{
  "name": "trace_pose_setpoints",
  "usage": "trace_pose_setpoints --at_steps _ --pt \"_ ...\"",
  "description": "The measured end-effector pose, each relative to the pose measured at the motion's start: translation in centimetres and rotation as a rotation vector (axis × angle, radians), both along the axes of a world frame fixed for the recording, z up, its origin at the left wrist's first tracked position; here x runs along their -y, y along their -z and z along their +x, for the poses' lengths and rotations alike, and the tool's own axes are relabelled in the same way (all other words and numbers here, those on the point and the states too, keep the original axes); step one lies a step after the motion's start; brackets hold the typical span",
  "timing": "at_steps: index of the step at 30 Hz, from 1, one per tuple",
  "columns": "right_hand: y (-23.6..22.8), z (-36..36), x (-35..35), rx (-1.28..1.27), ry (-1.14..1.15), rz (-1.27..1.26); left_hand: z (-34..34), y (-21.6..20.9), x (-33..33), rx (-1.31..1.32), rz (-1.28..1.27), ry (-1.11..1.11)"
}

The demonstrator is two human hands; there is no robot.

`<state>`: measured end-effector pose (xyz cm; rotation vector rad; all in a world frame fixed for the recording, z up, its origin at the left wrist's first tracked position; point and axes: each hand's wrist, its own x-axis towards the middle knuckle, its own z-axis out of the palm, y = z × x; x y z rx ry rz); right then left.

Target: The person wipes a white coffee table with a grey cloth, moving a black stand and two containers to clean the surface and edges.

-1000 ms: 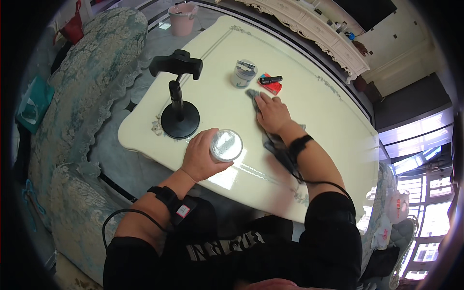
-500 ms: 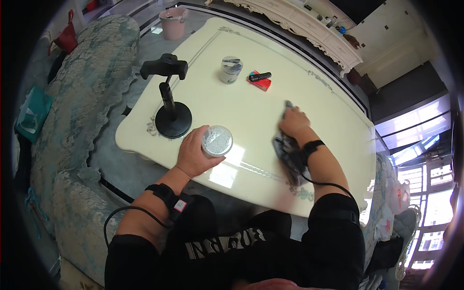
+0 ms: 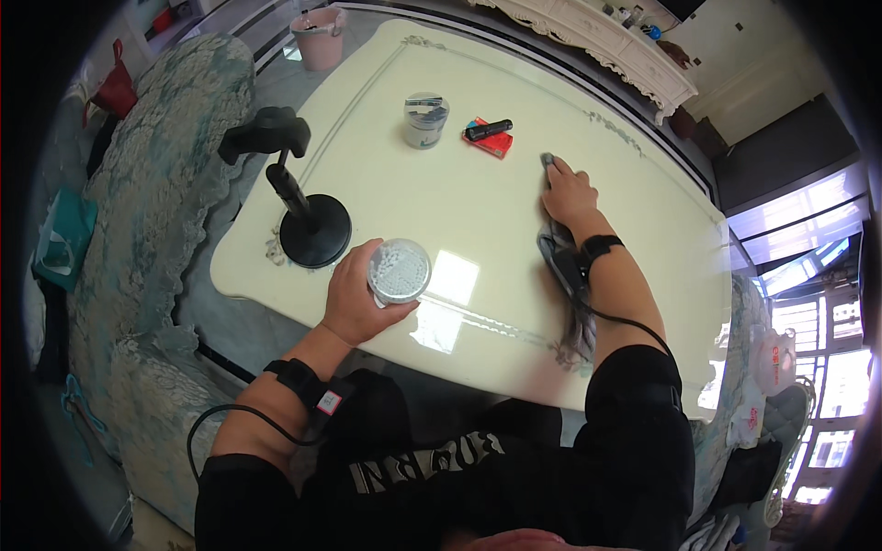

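Note:
My left hand (image 3: 352, 298) is wrapped round a clear round tub (image 3: 400, 271) full of small white tips that look like cotton swabs, near the table's front edge. Farther off to the right, my right hand (image 3: 571, 195) presses a crumpled dark grey cloth (image 3: 554, 246) onto the cream table (image 3: 478, 207). A bit of the cloth pokes out past the fingertips, and the rest trails back under the forearm. Left of the tub stands a black phone stand (image 3: 314, 234) on a round base.
Toward the far side sit a second clear lidded tub (image 3: 424, 124) and a black flashlight (image 3: 488, 131) lying across a red packet (image 3: 493, 145). Beyond the table's far left corner is a pink bucket (image 3: 318, 41). A patterned sofa (image 3: 165, 156) runs along the left.
My right hand has slid the cloth away from me across the table. My left hand still holds the tub, and the whole view has shifted a little.

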<state>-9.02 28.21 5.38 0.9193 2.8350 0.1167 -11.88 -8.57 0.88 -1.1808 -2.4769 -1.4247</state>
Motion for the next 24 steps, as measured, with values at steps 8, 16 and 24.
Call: trace_pose_setpoints --at_steps 8,16,24 --pt "0.2 0.2 3.7 -0.028 -0.362 -0.028 -0.1 0.1 -0.2 0.004 0.003 -0.02" --pt "1.1 8.5 9.7 -0.131 -0.968 -0.158 -0.1 0.5 0.4 -0.026 -0.006 -0.024" --pt "2.2 0.6 6.8 -0.219 -0.651 -0.102 -0.2 -0.1 -0.1 0.006 -0.033 0.022"
